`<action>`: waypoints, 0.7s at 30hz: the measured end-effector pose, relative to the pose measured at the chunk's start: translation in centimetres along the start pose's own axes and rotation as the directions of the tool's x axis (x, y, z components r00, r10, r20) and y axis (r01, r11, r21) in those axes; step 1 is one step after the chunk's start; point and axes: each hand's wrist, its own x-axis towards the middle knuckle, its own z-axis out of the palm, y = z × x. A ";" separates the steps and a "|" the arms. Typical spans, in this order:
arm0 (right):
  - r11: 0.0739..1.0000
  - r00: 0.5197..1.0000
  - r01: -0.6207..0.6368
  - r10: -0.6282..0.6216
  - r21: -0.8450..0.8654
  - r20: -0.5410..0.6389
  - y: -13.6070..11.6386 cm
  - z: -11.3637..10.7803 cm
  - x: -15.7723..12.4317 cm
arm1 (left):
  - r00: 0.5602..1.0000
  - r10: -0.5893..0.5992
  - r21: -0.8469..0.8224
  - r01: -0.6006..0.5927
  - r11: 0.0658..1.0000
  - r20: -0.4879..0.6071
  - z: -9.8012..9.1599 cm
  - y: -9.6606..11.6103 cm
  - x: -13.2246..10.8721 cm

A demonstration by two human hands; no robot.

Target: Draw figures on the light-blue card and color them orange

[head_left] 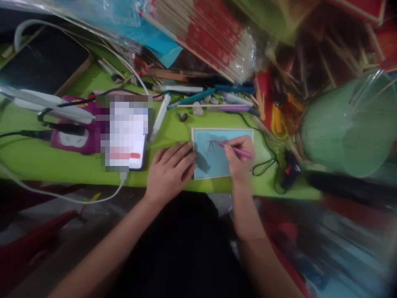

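In right hand (238,160), pink pen (245,153) crosswise, tip leftward on blue card (214,166)

blue card (215,166): flat on green table (62,163), pale-framed, faint sketch | pink pen (245,154): tilted, tip on card

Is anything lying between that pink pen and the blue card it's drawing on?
Nothing visible does. The right hand holds the pink pen with its tip at a small dark sketch on the blue card. The left hand lies flat at the card's left edge, clear of the sketch.
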 end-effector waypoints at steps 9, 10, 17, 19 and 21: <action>0.998 1.000 0.006 -0.005 -0.057 0.015 -0.6 0.1 0.0 | 1.000 -0.007 -0.010 0.007 1.000 0.006 0.0 0.0 0.0; 0.998 1.000 0.006 -0.005 -0.063 0.016 -0.6 0.1 0.0 | 1.000 -0.007 -0.012 0.007 1.000 0.003 0.0 0.0 0.0; 0.997 1.000 0.008 -0.008 -0.082 0.007 -0.3 0.1 -0.1 | 1.000 0.014 0.028 -0.014 1.000 -0.003 -0.1 0.1 0.1; 0.997 1.000 0.011 -0.011 -0.074 -0.001 -0.2 0.0 -0.2 | 1.000 0.015 0.036 -0.015 0.999 -0.004 -0.1 0.1 0.1; 0.998 1.000 0.020 -0.021 -0.065 -0.010 -0.1 0.0 -0.2 | 1.000 0.016 0.040 -0.016 0.999 -0.002 -0.1 0.1 0.1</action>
